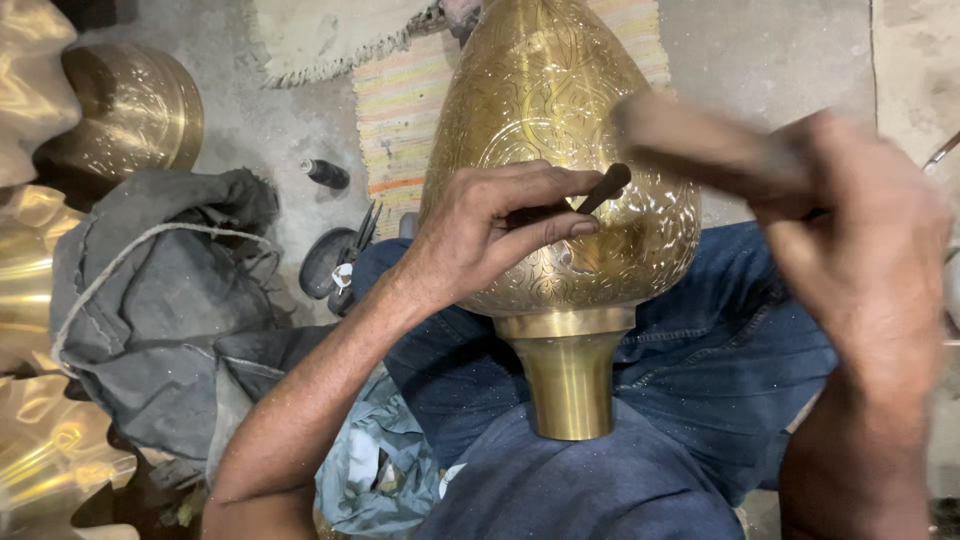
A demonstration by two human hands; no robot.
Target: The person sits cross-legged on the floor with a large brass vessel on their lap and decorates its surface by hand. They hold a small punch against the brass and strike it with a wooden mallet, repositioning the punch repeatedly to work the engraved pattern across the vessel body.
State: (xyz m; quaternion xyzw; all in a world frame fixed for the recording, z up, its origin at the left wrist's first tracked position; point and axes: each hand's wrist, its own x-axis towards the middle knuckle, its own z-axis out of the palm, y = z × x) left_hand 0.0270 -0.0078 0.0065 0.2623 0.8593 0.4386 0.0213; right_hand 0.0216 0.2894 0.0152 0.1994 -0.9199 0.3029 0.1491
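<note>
the engraved brass vase (pixel 560 150) lies across the lap; left hand (pixel 495 230) pinches a dark chisel (pixel 590 197) against it, right hand (pixel 860 250) grips a blurred wooden mallet (pixel 700 145).

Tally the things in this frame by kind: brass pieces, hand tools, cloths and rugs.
Brass pieces: 4, the engraved vase, a round vessel, two wavy-edged pieces.
Hand tools: 3, chisel, blurred hammer, pliers.
Cloths and rugs: 4.
Total: 11

A large engraved brass vase (pixel 560 150) lies across the person's blue-jeaned lap (pixel 700 340), neck toward the camera. The left hand (pixel 490 235) pinches a thin dark metal chisel (pixel 590 198) against its belly; the right hand (pixel 850 250) grips a blurred wooden mallet (pixel 700 145) above it.
</note>
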